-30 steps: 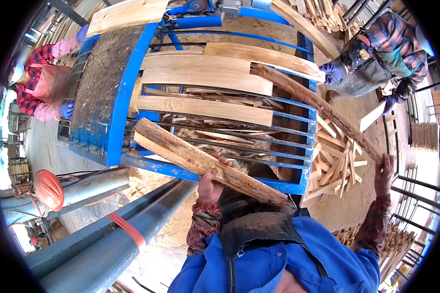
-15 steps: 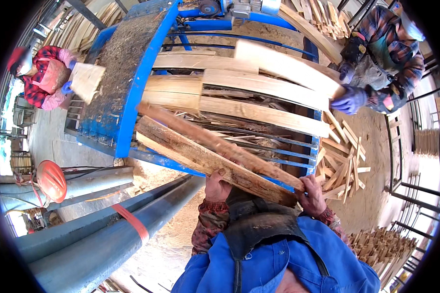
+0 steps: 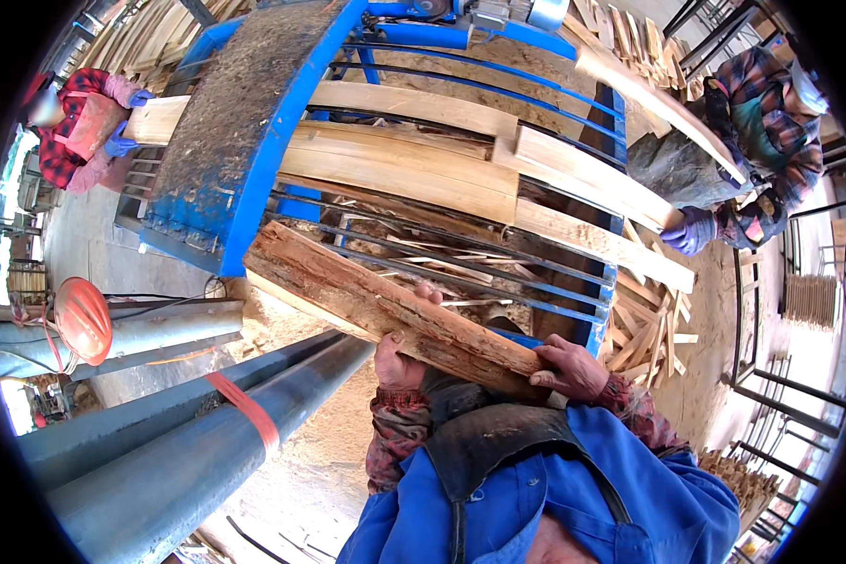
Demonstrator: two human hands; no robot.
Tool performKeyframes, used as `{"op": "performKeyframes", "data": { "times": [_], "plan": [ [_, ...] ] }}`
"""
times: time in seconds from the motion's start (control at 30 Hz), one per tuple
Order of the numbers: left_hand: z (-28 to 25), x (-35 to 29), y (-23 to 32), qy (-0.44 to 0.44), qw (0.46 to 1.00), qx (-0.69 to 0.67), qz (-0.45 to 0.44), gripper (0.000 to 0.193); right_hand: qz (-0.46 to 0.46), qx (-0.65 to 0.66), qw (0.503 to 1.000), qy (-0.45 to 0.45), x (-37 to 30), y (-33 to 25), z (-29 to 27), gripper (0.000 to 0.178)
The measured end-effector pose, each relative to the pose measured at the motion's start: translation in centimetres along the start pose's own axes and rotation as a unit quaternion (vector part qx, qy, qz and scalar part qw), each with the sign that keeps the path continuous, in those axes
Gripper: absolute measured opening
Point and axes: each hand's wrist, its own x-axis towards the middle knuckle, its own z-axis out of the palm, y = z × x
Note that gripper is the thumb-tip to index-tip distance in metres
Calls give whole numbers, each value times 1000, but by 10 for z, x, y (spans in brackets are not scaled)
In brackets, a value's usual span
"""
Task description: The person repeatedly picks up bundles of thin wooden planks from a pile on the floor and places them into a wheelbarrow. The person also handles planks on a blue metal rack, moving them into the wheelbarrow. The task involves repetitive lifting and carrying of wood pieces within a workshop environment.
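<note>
Both my hands hold a rough board [image 3: 385,305] with a bark-brown face, slanting from upper left to lower right in front of me. My left hand [image 3: 401,365] grips its near edge around the middle, thumb on top, fingertips showing past the far edge. My right hand [image 3: 573,368] is closed over the board's right end. Just beyond lies the blue machine's slatted bed [image 3: 555,299], bearing several pale planks [image 3: 414,174]. A darker brown strip [image 3: 404,205] lies along their near side.
At the far left a co-worker's hands hold a board [image 3: 155,120] at the machine's blue hood [image 3: 226,122]. On the right another co-worker's gloved hand [image 3: 691,230] touches a plank end. Scrap pieces [image 3: 644,329] lie beyond the bed. Grey metal beams [image 3: 207,442] and an orange helmet [image 3: 83,320] are at left.
My right hand has let go of the narrow brown strip, now on the bed, and taken the rough board's end. The planks on the bed have shifted right; the left co-worker's board meets the hood.
</note>
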Motion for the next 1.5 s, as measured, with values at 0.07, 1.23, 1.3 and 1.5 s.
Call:
{"op": "performKeyframes", "data": {
  "times": [0.07, 1.23, 1.3, 1.5],
  "plan": [
    [-6, 1, -1, -9, 1000, -3, 15, 73, -14, 26, 999, -17, 8, 6, 2, 53],
    [-58, -19, 19, 55, 996, -38, -54, 61, 15, 81, 993, -89, 67, -49, 76, 98],
    [-61, -20, 21, 65, 996, -25, -64, 57, 28, 81, 992, -88, 64, -47, 82, 98],
    [-67, -23, 15, 72, 994, -41, -71, 50, 47, 113, 989, -84, 60, -42, 90, 99]
  ]
}}
